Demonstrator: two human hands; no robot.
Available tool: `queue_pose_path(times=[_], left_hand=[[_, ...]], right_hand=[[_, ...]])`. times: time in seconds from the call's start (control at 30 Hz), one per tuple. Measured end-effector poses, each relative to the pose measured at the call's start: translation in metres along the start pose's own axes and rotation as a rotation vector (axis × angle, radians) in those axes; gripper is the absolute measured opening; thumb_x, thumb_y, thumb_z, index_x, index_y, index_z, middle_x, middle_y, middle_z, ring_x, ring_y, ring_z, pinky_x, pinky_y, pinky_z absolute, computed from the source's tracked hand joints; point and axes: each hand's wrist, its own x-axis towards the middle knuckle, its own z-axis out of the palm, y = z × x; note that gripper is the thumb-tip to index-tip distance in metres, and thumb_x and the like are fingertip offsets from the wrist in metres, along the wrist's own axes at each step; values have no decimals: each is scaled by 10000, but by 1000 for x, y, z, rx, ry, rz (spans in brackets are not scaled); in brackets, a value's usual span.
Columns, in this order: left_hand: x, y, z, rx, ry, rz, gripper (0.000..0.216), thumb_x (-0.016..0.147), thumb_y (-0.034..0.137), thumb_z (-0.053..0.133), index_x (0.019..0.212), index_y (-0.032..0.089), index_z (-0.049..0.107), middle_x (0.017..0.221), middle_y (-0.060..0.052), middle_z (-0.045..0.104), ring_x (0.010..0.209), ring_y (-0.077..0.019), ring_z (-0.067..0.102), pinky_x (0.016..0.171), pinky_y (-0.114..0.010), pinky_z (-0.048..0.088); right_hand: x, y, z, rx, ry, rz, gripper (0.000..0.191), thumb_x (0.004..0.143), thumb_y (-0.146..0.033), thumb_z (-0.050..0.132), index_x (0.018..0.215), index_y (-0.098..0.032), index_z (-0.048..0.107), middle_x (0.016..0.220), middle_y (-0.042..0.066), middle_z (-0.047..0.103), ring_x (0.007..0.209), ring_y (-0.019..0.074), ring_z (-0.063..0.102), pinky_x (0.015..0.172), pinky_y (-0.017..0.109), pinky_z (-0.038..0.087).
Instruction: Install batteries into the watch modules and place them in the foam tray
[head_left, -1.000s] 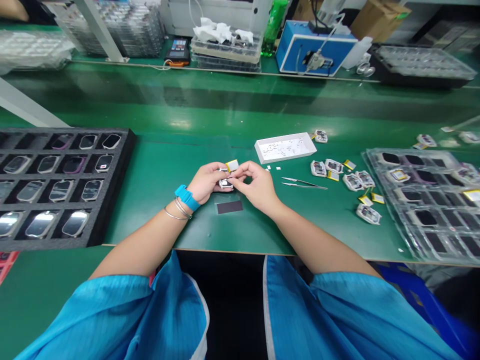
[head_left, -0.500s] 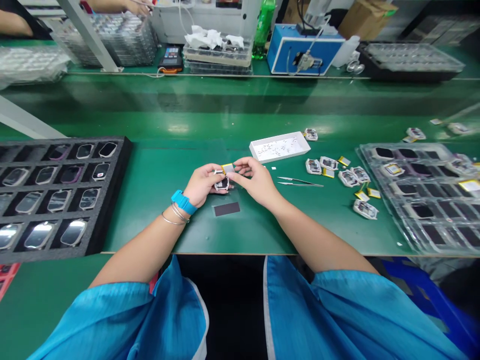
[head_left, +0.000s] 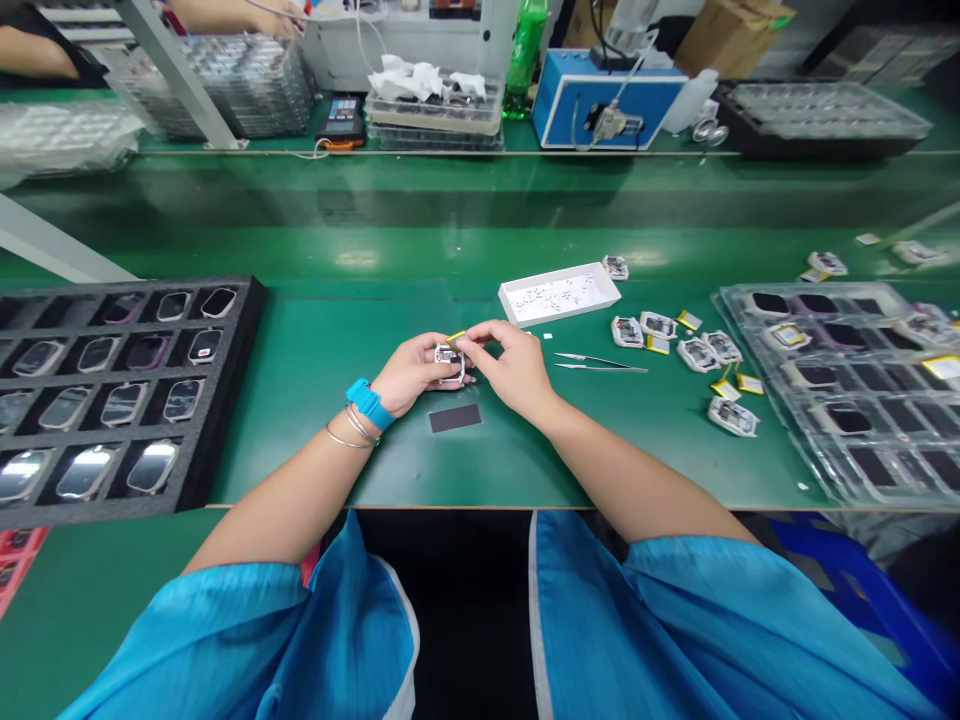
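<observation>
My left hand [head_left: 411, 372] grips a small white watch body [head_left: 450, 362] just above the green bench, fingers curled round it. My right hand [head_left: 511, 362] pinches the small yellow-edged battery [head_left: 456, 341] that hangs from that body, pressing it toward the body's top. A dark rectangular pad [head_left: 454, 417] lies on the bench right below both hands. Steel tweezers [head_left: 600, 363] lie loose to the right of my right hand.
A black foam tray [head_left: 225, 390] of watch cases sits at the left. A white box [head_left: 559, 294] of tiny parts, several loose watch bodies [head_left: 694, 355] with batteries, and a clear blister tray [head_left: 840, 390] lie to the right. Another person's arms [head_left: 225, 12] work across the far bench.
The battery stood up and away from the body earlier; my right hand has brought it down against the watch body. Both hands stayed at the same spot.
</observation>
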Motion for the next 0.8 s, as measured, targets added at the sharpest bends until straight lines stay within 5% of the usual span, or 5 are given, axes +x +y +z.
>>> queue_pose_path(times=[0.53, 0.8], left_hand=[[-4, 6, 5, 29, 94, -24, 150, 710, 70, 689, 841, 117, 633, 661, -18, 678, 565, -154, 684, 550, -248, 578], [2, 4, 0, -250, 43, -94, 262, 764, 45, 559, 974, 105, 703, 832, -58, 719, 755, -143, 698, 798, -315, 603]], right_hand=[[-4, -1, 4, -148, -13, -141, 92, 877, -286, 657, 842, -233, 723, 840, 19, 741, 809, 191, 657, 811, 350, 507], [-2, 4, 4, -587, -85, -464, 262, 971, -208, 487, 846, -198, 717, 827, 38, 740, 815, 190, 592, 1053, 447, 368]])
